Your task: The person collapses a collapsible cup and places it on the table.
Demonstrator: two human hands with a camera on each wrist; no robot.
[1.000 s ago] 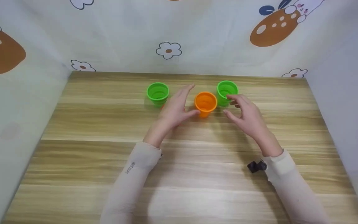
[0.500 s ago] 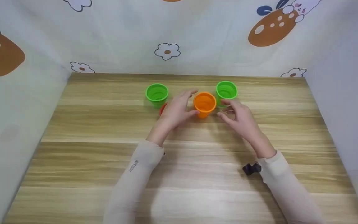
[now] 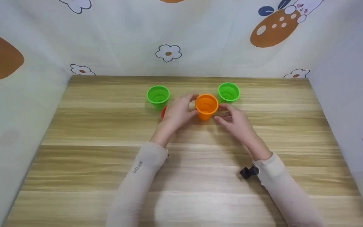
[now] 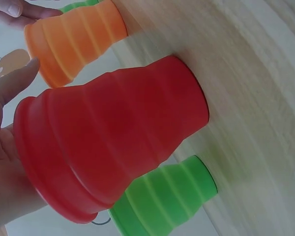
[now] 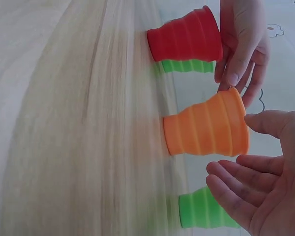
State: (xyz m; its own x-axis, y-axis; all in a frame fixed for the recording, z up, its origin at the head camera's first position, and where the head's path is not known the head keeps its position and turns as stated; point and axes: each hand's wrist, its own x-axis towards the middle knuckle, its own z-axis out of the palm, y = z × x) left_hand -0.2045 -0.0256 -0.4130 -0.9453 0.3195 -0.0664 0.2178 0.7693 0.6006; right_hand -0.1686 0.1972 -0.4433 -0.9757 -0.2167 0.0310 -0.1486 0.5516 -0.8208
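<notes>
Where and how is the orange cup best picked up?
Probably below the thick rim of the orange cup, from the near side: it stands upright and narrows downward, so the rim should limit slipping. A green cup stands close behind right, a red cup left.

L arm (image 3: 137, 176) & R arm (image 3: 288, 192) reach fwd from the bottom edge, both sleeved, slanting inward. L hand (image 3: 178, 112) & R hand (image 3: 236, 123) face each other, near but apart, neither gripping. L thumb (image 4: 17, 81) stands off from its fingers. R fingers (image 5: 236, 191) (palm side, per R wrist cam) lie close tog., slightly bent, R thumb (image 5: 268, 122) well apart.
</notes>
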